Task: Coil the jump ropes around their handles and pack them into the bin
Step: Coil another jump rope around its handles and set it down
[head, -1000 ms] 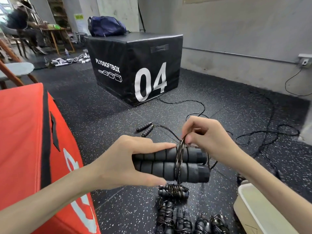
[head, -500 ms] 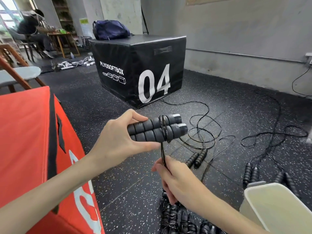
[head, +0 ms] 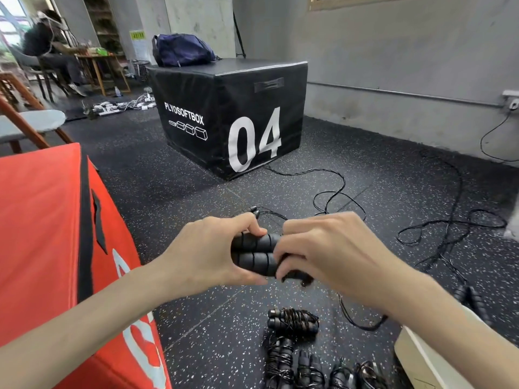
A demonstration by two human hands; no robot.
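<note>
At chest height above the floor, the left hand clamps the paired black foam handles while the right hand curls over their far end, seemingly pinching the cord; each wrap should be pulled snug beside the last.

The handles at centre are matt black with ribbed rings. The floor is dark grey, flecked all over with white specks. At 12 o'clock the box is black with a white "04" and white lettering; a navy bag lies on top. At 9 o'clock the red box carries black trim and white print. The coiled ropes at 6 o'clock are black. The bin at 4 o'clock is cream. The wall is plain grey.
</note>
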